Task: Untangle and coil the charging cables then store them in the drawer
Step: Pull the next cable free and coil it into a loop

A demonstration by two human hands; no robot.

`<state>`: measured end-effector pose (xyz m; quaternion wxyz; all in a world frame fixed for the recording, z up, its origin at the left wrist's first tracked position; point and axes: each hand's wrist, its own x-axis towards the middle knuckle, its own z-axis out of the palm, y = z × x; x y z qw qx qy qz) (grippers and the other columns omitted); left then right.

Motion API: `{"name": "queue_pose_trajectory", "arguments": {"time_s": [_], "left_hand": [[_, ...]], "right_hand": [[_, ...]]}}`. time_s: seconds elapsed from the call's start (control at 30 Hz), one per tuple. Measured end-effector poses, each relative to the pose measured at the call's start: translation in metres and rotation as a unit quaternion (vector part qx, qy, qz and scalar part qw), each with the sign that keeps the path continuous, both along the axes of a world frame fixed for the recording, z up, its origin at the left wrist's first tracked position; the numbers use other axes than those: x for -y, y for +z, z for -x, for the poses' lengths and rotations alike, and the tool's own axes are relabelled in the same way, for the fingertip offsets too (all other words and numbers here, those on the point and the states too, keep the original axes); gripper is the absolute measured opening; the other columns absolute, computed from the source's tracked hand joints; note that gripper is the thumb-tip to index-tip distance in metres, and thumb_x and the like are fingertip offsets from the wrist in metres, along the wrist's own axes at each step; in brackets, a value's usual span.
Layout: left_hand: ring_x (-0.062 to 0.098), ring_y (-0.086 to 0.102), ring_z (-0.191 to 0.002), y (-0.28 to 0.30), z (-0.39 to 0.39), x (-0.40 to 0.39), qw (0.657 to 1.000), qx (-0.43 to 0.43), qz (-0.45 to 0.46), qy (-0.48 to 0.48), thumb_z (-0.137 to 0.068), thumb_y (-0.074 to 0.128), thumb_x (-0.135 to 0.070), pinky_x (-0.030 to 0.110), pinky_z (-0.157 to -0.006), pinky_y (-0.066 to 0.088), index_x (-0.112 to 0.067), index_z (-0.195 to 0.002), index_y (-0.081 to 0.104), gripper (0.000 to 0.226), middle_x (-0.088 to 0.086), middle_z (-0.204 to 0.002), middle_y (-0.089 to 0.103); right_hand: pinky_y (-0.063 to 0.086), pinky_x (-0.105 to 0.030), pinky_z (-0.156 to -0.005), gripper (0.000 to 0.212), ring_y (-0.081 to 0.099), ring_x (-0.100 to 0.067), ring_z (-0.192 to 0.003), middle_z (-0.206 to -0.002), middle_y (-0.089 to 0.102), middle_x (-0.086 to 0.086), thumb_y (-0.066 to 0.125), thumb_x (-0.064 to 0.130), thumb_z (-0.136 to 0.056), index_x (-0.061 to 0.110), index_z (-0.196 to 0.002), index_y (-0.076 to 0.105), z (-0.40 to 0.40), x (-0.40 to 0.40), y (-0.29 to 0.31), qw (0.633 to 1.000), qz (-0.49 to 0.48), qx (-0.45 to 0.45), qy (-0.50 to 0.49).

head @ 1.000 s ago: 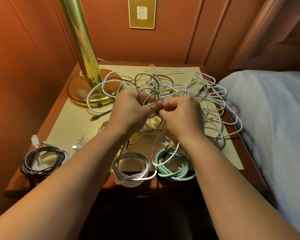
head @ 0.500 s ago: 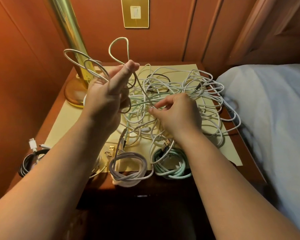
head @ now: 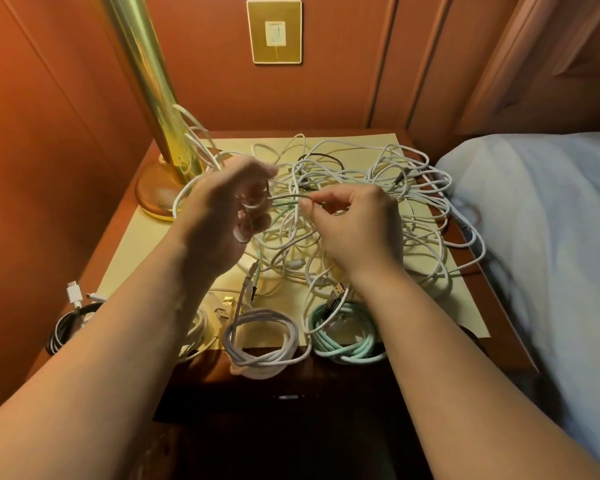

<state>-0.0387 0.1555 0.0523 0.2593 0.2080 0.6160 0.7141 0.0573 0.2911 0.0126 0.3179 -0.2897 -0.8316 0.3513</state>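
Note:
A big tangle of white cables [head: 388, 202] sprawls over the cream mat [head: 139, 244] on the nightstand. My left hand [head: 222, 216] grips several white cable loops just above the tangle's left side. My right hand [head: 357, 230] pinches a thin cable strand that runs across to the left hand. Coiled cables lie along the front edge: a black one [head: 61, 327], a white one [head: 260, 344] and a mint-green one [head: 347, 337]. Another pale coil [head: 196, 334] is half hidden under my left forearm. The drawer front [head: 288, 398] below is dark and closed.
A brass lamp [head: 146, 81] stands at the back left, with cable loops against its base. A bed with a white sheet [head: 548, 237] borders the nightstand on the right. Wood panelling and a gold wall switch [head: 275, 31] are behind.
My left hand rose with cable loops, then came back down to the tangle's left side. My right hand shifted from the pile to pinching a strand stretched toward the left hand.

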Motion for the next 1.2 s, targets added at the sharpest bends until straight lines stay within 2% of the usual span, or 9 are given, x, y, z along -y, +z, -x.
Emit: {"name": "queue_pose_trajectory", "arguments": {"time_s": [0.1, 0.2, 0.3, 0.4, 0.5, 0.63, 0.77, 0.97, 1.2], "left_hand": [[0.003, 0.046, -0.054, -0.008, 0.001, -0.004, 0.987, -0.131, 0.086, 0.044, -0.089, 0.07, -0.006, 0.021, -0.053, 0.038, -0.017, -0.078, 0.056, 0.02, -0.014, -0.058, 0.052], [-0.001, 0.066, -0.064, -0.01, -0.003, -0.005, 0.974, -0.185, 0.12, 0.058, -0.089, 0.078, -0.013, 0.011, -0.056, 0.048, -0.012, -0.099, 0.071, 0.012, -0.012, -0.074, 0.07], [0.007, 0.069, -0.073, -0.012, -0.002, -0.003, 0.949, -0.267, 0.159, 0.059, -0.092, 0.077, -0.024, 0.021, -0.065, 0.055, -0.022, -0.086, 0.073, 0.007, -0.005, -0.077, 0.073], [0.004, 0.066, -0.069, -0.013, -0.001, -0.003, 0.935, -0.314, 0.151, 0.061, -0.093, 0.076, -0.025, 0.025, -0.067, 0.055, -0.018, -0.088, 0.072, 0.009, -0.008, -0.071, 0.07], [0.004, 0.06, -0.063, -0.01, -0.005, -0.005, 0.965, -0.25, 0.054, 0.056, -0.095, 0.073, -0.019, 0.02, -0.057, 0.051, -0.005, -0.096, 0.072, 0.014, 0.003, -0.073, 0.066], [0.009, 0.033, -0.055, -0.001, 0.0, -0.005, 0.991, -0.058, -0.06, 0.1, -0.096, 0.071, -0.026, 0.021, -0.049, 0.03, -0.022, -0.082, 0.069, 0.015, -0.005, -0.063, 0.037], [0.007, 0.035, -0.058, 0.0, 0.001, -0.004, 0.992, 0.035, -0.096, 0.075, -0.093, 0.071, -0.032, 0.021, -0.049, 0.031, -0.021, -0.093, 0.063, 0.013, -0.009, -0.069, 0.042], [0.009, 0.031, -0.054, -0.011, -0.001, -0.003, 0.993, -0.096, 0.004, 0.07, -0.094, 0.073, -0.031, 0.027, -0.051, 0.029, -0.024, -0.089, 0.066, 0.011, -0.011, -0.058, 0.042], [0.007, 0.028, -0.048, -0.013, 0.001, -0.005, 0.995, -0.085, 0.005, 0.058, -0.094, 0.071, -0.029, 0.025, -0.048, 0.025, -0.013, -0.101, 0.064, 0.018, -0.014, -0.052, 0.039]], "right_hand": [[0.058, -0.027, -0.07, 0.012, 0.069, -0.002, -0.076, -0.08, 0.076, 0.015, 0.081, 0.042, -0.087, 0.03, -0.09, 0.083, 0.002, -0.002, 0.0, 0.999, -0.001, -0.035, 0.004], [0.051, -0.021, -0.067, 0.01, 0.067, 0.0, -0.076, -0.078, 0.073, 0.016, 0.081, 0.038, -0.088, 0.028, -0.085, 0.08, 0.002, 0.0, 0.0, 0.998, -0.015, -0.058, 0.014], [0.048, -0.018, -0.062, 0.012, 0.065, 0.001, -0.074, -0.075, 0.069, 0.016, 0.08, 0.037, -0.088, 0.027, -0.082, 0.077, 0.002, -0.001, 0.001, 0.998, -0.027, -0.061, 0.014], [0.047, -0.019, -0.061, 0.014, 0.064, -0.003, -0.072, -0.073, 0.067, 0.014, 0.078, 0.038, -0.089, 0.026, -0.083, 0.074, 0.002, -0.003, 0.002, 0.999, -0.041, -0.028, 0.003], [0.051, -0.024, -0.063, 0.016, 0.067, -0.012, -0.072, -0.072, 0.067, 0.013, 0.076, 0.041, -0.089, 0.026, -0.083, 0.073, 0.0, -0.006, 0.001, 0.998, -0.037, 0.025, -0.034], [0.059, -0.034, -0.067, 0.02, 0.069, -0.019, -0.076, -0.076, 0.071, 0.01, 0.072, 0.045, -0.091, 0.028, -0.081, 0.072, -0.001, -0.007, 0.001, 0.995, -0.038, 0.071, -0.066], [0.058, -0.033, -0.066, 0.019, 0.069, -0.02, -0.077, -0.08, 0.073, 0.008, 0.072, 0.046, -0.093, 0.029, -0.084, 0.074, -0.002, -0.005, 0.001, 0.992, -0.068, 0.087, -0.066], [0.059, -0.033, -0.064, 0.026, 0.071, -0.015, -0.072, -0.079, 0.074, 0.01, 0.073, 0.048, -0.093, 0.024, -0.086, 0.077, -0.001, -0.011, -0.001, 0.998, -0.017, 0.016, -0.066], [0.057, -0.04, -0.046, 0.026, 0.067, -0.018, -0.045, -0.062, 0.065, 0.002, 0.053, 0.042, -0.108, 0.022, -0.093, 0.06, -0.003, -0.009, 0.02, 0.97, 0.208, -0.126, -0.013]]}}
